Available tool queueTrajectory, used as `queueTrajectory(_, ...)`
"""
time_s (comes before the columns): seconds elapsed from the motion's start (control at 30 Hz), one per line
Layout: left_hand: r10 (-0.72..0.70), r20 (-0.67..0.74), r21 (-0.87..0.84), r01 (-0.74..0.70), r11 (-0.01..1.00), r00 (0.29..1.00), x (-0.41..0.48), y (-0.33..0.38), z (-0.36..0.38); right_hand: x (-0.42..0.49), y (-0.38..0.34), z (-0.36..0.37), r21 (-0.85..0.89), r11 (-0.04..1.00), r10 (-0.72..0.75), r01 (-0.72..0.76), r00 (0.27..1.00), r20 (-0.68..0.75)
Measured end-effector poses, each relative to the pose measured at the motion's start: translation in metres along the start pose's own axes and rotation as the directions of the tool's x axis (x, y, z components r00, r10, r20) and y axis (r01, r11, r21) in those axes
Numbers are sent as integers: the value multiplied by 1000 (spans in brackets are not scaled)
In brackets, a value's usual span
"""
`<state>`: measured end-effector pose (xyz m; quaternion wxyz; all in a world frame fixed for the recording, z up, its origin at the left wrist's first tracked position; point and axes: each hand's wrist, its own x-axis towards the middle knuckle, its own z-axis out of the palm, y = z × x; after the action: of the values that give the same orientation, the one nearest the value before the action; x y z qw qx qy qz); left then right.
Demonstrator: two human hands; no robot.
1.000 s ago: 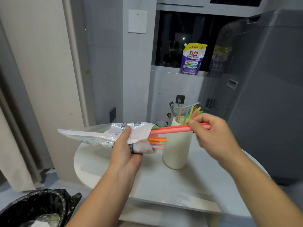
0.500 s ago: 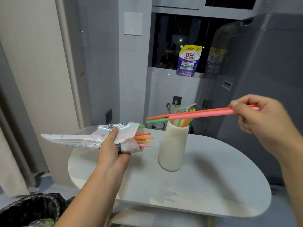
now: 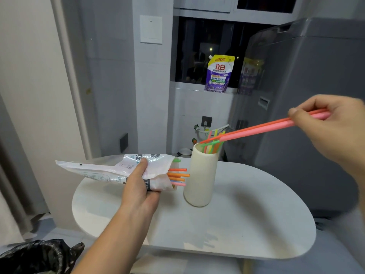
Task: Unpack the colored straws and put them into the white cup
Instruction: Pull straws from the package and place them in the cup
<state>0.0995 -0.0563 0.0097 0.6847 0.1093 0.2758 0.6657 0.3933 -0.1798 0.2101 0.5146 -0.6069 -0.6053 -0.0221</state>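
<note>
Pink and orange straws (image 3: 256,130) slant down from the right hand (image 3: 333,123), whose thumb and fingers pinch them close to their upper ends. Their lower tips hang just over the mouth of the white cup (image 3: 201,175), among the straws already standing in it (image 3: 212,144). That cup stands near the back edge of the white table (image 3: 246,214). Above the table's left end, the left hand (image 3: 140,186) is wrapped round the plastic packet (image 3: 102,169) near its open end, thumb on top. More straw ends (image 3: 177,176) stick out of the opening, just beside the cup's wall. Behind, a purple detergent pouch (image 3: 219,74) leans on the window ledge, and a black bin bag (image 3: 39,256) sits on the floor below the table's left end
</note>
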Motion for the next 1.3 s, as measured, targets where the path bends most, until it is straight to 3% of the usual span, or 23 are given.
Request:
queueTrajectory(0.4,-52,14,-2,52,999,999,-3,-7,-5,16,-16,24,-169,986,4,18,992,126)
queueTrajectory(0.63,-79,53,20,78,997,995,-6,-10,-5,31,-13,67,-102,995,23,-6,985,172)
queueTrajectory(0.8,-152,137,54,146,988,979,-1,-11,-7,36,-8,89,-46,998,49,-43,990,129)
queueTrajectory(1.03,-73,50,50,71,996,996,8,-13,-15,48,-10,82,5,997,78,-78,997,-19)
queueTrajectory(1.1,-90,93,55,86,995,992,7,-12,-13,49,-12,80,21,997,75,-74,996,-50)
queueTrajectory(1.3,-114,74,43,111,993,991,-1,-11,-7,45,-15,87,-1,999,45,-45,999,-32)
